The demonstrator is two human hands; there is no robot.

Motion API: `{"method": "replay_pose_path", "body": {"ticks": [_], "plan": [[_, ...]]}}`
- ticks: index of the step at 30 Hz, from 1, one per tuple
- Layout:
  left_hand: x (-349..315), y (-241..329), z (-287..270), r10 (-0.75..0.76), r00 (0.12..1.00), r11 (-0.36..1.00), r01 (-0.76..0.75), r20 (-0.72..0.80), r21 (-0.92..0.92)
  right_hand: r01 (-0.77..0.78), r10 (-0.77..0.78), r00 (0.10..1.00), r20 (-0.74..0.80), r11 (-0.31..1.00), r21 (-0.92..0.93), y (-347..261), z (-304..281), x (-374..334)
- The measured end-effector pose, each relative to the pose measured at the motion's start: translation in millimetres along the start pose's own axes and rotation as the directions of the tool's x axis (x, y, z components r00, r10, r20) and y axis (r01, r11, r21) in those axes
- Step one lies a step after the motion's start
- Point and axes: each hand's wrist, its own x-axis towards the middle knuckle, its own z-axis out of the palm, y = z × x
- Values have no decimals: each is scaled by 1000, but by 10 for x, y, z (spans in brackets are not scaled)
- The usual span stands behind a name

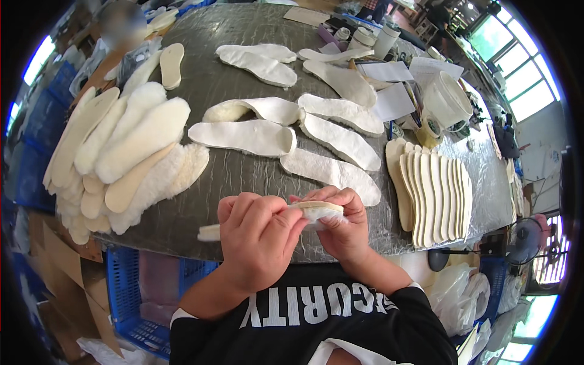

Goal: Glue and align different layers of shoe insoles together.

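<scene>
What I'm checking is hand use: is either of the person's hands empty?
No, the left hand and right hand both grip a fleecy insole.

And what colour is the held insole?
The insole is cream above, white and fleecy below, in the head view.

A white bucket [449, 97] sat on the grey desk [164, 226], near loose white papers [387, 72] and pale jars [363, 39]. Below the near edge was a blue crate [123, 289], with cardboard [68, 275] to its left. Toward the right were plastic bags [451, 298], a round fan [526, 240] and bright windows [530, 100].
</scene>
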Motion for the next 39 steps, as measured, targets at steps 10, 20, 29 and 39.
{"method": "replay_pose_path", "body": {"ticks": [10,20,29,39], "plan": [[7,114,99,-73,995,996,76,72,-40,19,-25,998,-53,994,-104,-53,26,-137],[-217,-57,161,-323,923,810,385,210,-443,-99,74,994,-77,914,-394,-145,-22,-176],[69,-34,69,-457,867,662,481,199,-575,28,-56,987,-151,983,-184,-220,347,105],[338,28,-142,-62,996,989,54,-62,-135,-39,61,998,-1,635,-772,-457,203,236]]}}
